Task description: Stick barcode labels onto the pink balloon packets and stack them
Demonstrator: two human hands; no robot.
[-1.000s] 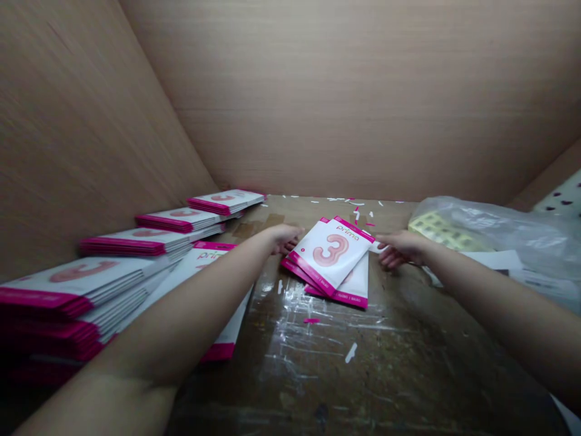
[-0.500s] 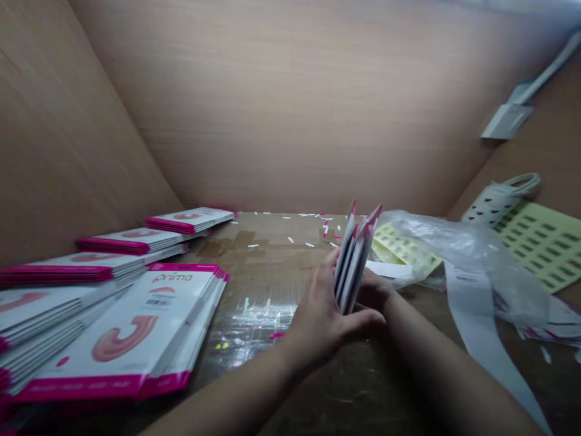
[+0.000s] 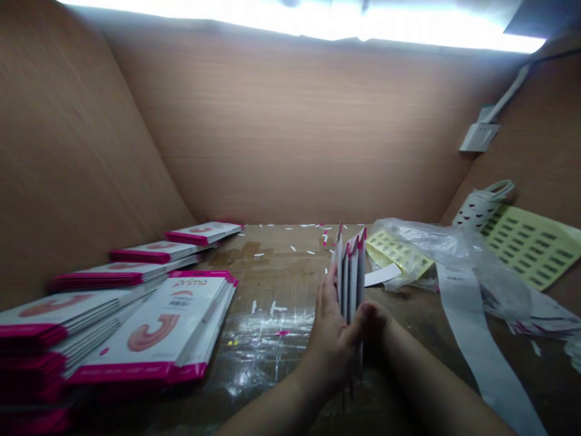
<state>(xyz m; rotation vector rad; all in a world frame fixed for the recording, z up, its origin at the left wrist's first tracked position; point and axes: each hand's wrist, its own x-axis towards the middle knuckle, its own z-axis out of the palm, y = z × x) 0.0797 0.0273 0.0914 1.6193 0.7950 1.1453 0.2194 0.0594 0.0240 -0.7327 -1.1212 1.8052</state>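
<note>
Several thin white-and-pink packets stand upright on edge between my two hands, seen from their edges. My left hand wraps their left side, fingers behind and thumb across the near edge. My right hand presses on their right side; the packets and the left thumb hide part of its fingers. To the left lies a pile of matching flat packets, printed "prima" with a pink curved shape.
More packet stacks line the left wall. At right are a clear plastic bag, yellow label sheets, a white paper strip and a white cup with hearts. Paper scraps dot the brown table. A power socket hangs on the right wall.
The held packets have gone from leaning right to nearly vertical and sit lower. My right hand has closed in on their right side. The view has tilted up, showing a bright light.
</note>
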